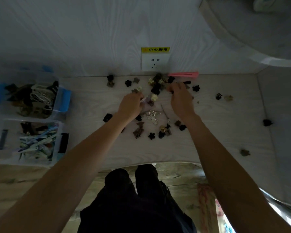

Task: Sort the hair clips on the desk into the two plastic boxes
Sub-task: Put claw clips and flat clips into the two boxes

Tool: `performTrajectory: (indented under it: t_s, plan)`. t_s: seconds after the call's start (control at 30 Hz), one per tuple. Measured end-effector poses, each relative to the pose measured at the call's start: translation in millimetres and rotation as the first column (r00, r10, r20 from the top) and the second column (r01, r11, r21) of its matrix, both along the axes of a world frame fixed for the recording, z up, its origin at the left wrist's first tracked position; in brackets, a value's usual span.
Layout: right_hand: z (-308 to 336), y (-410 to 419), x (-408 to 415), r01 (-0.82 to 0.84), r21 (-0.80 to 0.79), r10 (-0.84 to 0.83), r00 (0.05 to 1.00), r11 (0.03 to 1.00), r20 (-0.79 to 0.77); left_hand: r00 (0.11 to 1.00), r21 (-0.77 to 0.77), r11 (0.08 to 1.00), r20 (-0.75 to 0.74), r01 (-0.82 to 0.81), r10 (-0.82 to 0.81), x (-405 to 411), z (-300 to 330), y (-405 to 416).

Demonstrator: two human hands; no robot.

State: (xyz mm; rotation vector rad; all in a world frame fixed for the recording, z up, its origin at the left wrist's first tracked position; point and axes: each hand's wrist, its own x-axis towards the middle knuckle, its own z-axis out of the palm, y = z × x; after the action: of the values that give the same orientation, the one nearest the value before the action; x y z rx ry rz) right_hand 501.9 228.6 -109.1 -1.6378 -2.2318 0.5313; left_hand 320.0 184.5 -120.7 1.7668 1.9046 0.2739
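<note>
Several small claw hair clips, black, brown and cream, lie scattered over the pale desk (217, 137). A long pink clip (184, 75) lies at the back by the wall. My left hand (130, 105) pinches a slim pale clip (144, 99) near the middle of the pile. My right hand (181, 100) reaches into the back cluster, its fingers curled on a long black clip (186, 82). A clear claw clip (152, 116) lies between my wrists. Two clear plastic boxes stand at the left: the far box (64, 98) holds claw clips, the near box (61, 132) holds long slim clips.
A wall socket (154, 62) with a yellow warning label sits above the desk's back edge. Stray clips lie far right, one black clip (267, 122) and one brown clip (244, 152). A side wall bounds the desk on the right. My legs show below the front edge.
</note>
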Motion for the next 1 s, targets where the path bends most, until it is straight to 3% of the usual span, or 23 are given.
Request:
performTrajectory:
  t_s: [0.07,0.17,0.3,0.47,0.53,0.67,0.87,1.0]
  plan:
    - [4,1,4,0.012,-0.012,-0.012,1.000,1.000,0.001,1.000,0.036,0.999,0.002,-0.008,0.008,-1,2,-1]
    - [5,-12,5,-0.038,-0.163,0.034,0.999,0.986,-0.028,0.999,0.040,0.998,-0.010,-0.038,0.038,-3,8,-7]
    - [-10,-34,-4,-0.004,-0.341,0.055,0.989,0.940,0.140,0.998,0.067,0.996,0.024,-0.057,0.055,-4,14,-16]
    - [-9,-31,3,-0.032,-0.274,0.065,0.991,0.961,0.113,0.991,0.047,0.993,0.090,-0.104,0.100,-8,16,-15]
    - [1,-16,9,-0.030,-0.139,0.043,0.995,0.990,0.095,0.990,0.062,0.990,0.071,-0.129,0.124,-8,16,-14]
    - [18,37,22,-0.066,0.084,0.047,0.975,0.994,0.217,0.986,0.097,0.981,0.045,-0.166,0.162,-7,8,-16]
    - [3,72,28,-0.058,-0.016,0.060,0.961,0.998,0.269,0.979,0.128,0.972,0.066,-0.199,0.191,-1,7,-15]
    - [1,60,31,-0.036,-0.129,0.059,0.983,0.991,0.176,0.995,0.187,0.978,0.047,-0.091,0.084,17,17,11]
